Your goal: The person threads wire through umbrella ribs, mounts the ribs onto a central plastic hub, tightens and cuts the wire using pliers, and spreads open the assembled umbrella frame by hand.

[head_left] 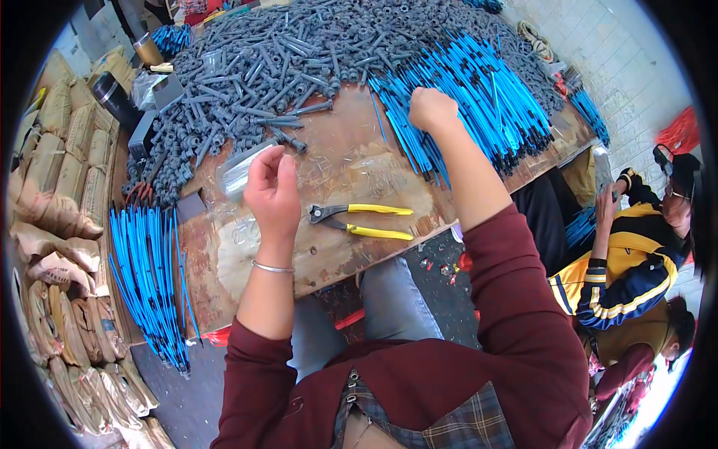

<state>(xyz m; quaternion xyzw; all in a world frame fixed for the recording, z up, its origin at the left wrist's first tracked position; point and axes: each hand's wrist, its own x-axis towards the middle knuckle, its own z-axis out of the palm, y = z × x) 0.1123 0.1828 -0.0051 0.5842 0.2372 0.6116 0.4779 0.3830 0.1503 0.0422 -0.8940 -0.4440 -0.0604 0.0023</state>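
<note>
My left hand (273,187) is raised over the near part of the wooden table, fingers curled in toward the thumb; anything between the tips is too small to make out. Beside it lies a clear plastic bag (238,173). My right hand (434,110) is closed above the big bundle of blue rods with black ends (486,97). Its fingertips are turned away, so what they hold is hidden. Between my forearms, end-cutting pliers with yellow handles (363,218) rest on the wood, jaws pointing left. Small thin clear pieces (378,176) are scattered just beyond them.
A large heap of grey plastic fittings (299,52) covers the far table. Another blue rod bundle (149,277) overhangs the left edge, with a black tumbler (116,97) farther back. Brown sacks (67,172) are stacked at left. A person in a yellow and navy jacket (624,277) sits at right.
</note>
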